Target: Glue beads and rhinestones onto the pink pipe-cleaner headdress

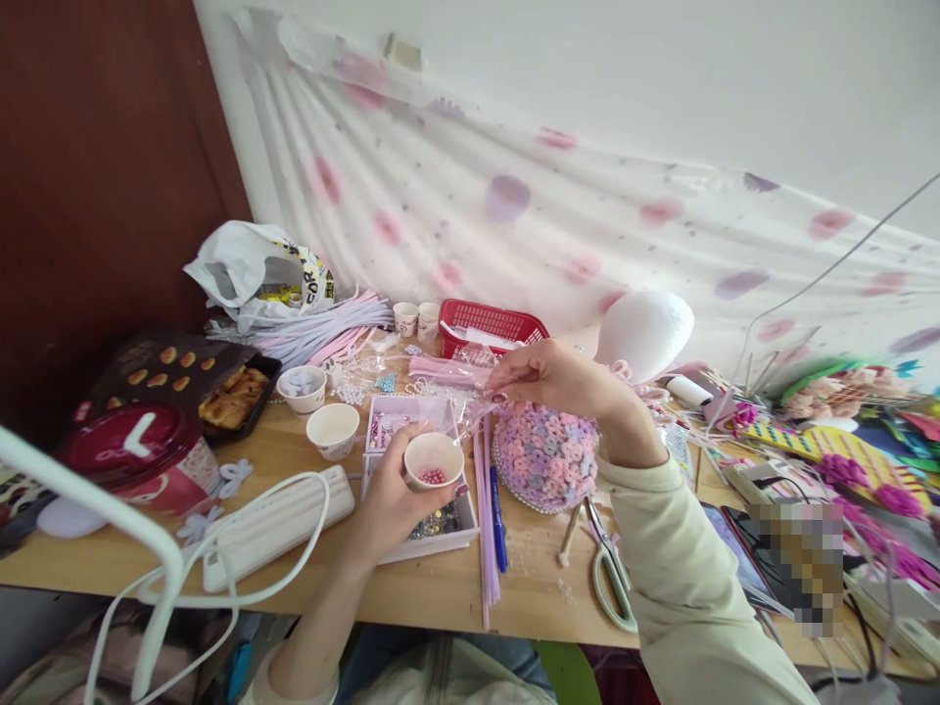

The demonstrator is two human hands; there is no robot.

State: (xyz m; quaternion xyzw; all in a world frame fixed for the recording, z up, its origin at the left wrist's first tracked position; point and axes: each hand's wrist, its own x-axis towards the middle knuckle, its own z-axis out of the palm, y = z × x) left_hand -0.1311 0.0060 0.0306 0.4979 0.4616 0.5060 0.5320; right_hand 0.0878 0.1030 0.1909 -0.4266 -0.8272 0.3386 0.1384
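My left hand (397, 499) is wrapped round a white paper cup (433, 452) with pink beads (433, 476) at its bottom. To the right and a little higher, my right hand (547, 380) pinches a clear plastic bag (476, 399) by its edge. Beneath the cup sits a white divided box (459, 534) of beads and small gems, partly hidden by my left hand. Below my right hand rests a dome (547, 455) covered in pink, lilac and blue fuzzy flowers, with a row of pearl beads along its lower edge.
Two white cups (333, 431) stand left of the box. A red basket (489, 328) and pipe cleaners (323, 328) lie at the back. Scissors (611, 568) and a blue pen (497, 519) are near the front edge. A white cable (294, 578) loops at left; phones lie at right.
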